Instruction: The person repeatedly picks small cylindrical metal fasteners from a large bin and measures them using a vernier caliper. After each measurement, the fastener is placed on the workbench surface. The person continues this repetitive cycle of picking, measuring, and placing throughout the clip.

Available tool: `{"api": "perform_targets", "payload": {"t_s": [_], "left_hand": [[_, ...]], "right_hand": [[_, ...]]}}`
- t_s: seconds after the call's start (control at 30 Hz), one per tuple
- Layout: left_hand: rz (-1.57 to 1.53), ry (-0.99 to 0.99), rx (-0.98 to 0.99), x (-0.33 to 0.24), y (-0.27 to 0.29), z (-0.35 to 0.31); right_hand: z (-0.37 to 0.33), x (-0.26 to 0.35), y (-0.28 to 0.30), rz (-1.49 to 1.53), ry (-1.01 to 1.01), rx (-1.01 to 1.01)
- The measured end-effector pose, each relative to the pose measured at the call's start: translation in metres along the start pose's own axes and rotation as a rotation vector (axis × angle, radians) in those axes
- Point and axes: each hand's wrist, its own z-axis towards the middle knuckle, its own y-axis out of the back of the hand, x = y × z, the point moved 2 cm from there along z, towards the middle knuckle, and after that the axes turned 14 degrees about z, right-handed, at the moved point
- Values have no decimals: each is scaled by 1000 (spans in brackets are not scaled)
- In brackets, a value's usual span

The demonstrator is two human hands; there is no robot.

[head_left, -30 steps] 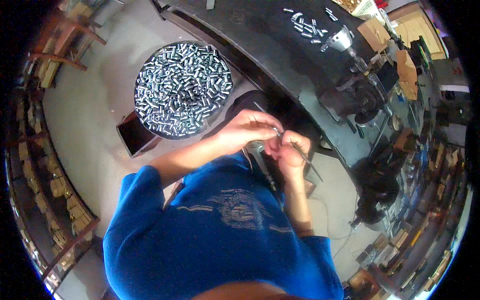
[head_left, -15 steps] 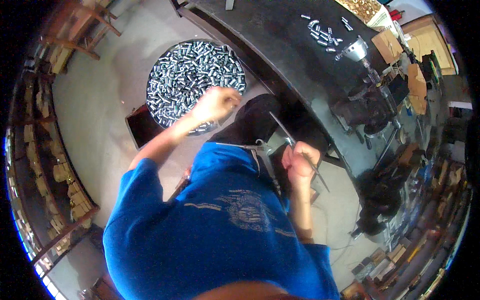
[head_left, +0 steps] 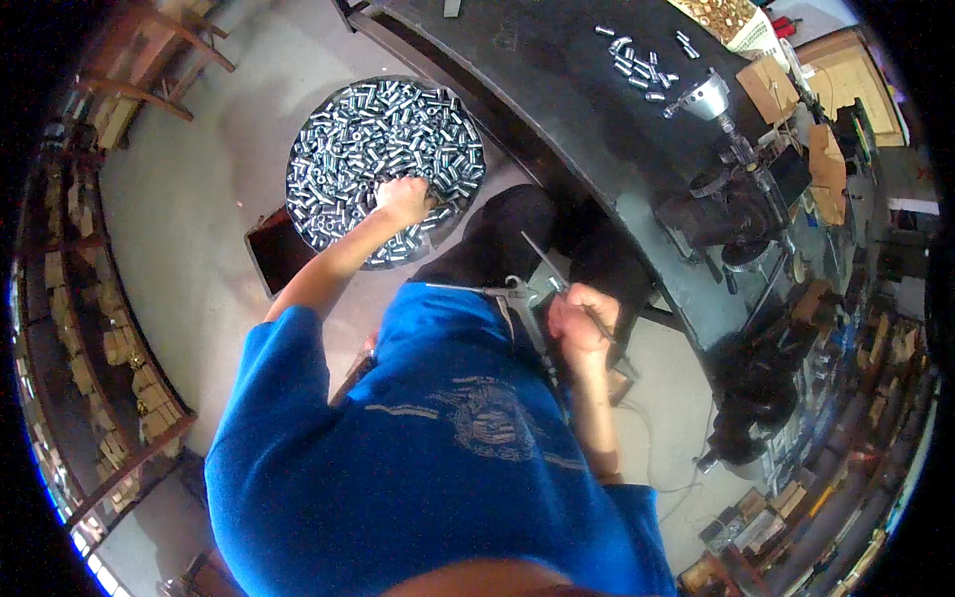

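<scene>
My left hand [head_left: 403, 201] is down on the heap of short shiny metal sleeves [head_left: 373, 124] in a round tub [head_left: 289, 189], its fingers curled. What they pinch, if anything, is hidden. My right hand [head_left: 582, 316], over my lap at the right, is closed around a slender, pointed metal rod [head_left: 542, 257], which sticks out at both sides of the fist. An air blow gun [head_left: 517, 294] with a long thin nozzle rests across my lap, just left of the right fist.
A dark workbench [head_left: 557, 90] runs along the right, with several loose metal sleeves [head_left: 637, 65] and a chucked machine [head_left: 726, 189] on it. Brass-coloured parts [head_left: 721, 20] lie at its far end. A dark box [head_left: 279, 254] stands beside the tub. Shelves [head_left: 119, 338] line the left.
My left hand has dropped from above the tub's right side, moving left onto the metal sleeves. My right hand, with the rod, has shifted slightly left.
</scene>
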Motion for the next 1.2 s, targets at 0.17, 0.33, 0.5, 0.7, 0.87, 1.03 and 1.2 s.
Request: {"api": "perform_targets", "payload": {"t_s": [0.17, 0.33, 0.5, 0.7, 0.87, 1.03, 1.2], "left_hand": [[-11, -28, -67, -2, 2, -5], [-91, -57, -55, -3, -2, -4], [-90, -66, -150, 1, -11, 0], [-1505, -201, 177, -4, 48, -32], [-2097, -265, 567, -56, 81, -89], [-2316, -417, 681, -84, 84, -109], [-2228, -373, 642, -88, 97, -111]], "right_hand": [[0, -15, 13, -84, 41, 55], [1, -12, 9, -93, 84, 64], [1, -2, -2, -108, 40, 79], [2, 8, -10, -362, 135, 113], [9, 23, -29, -444, 261, 210], [10, 32, -35, -313, 198, 289], [9, 33, -33, -280, 180, 274]]}}
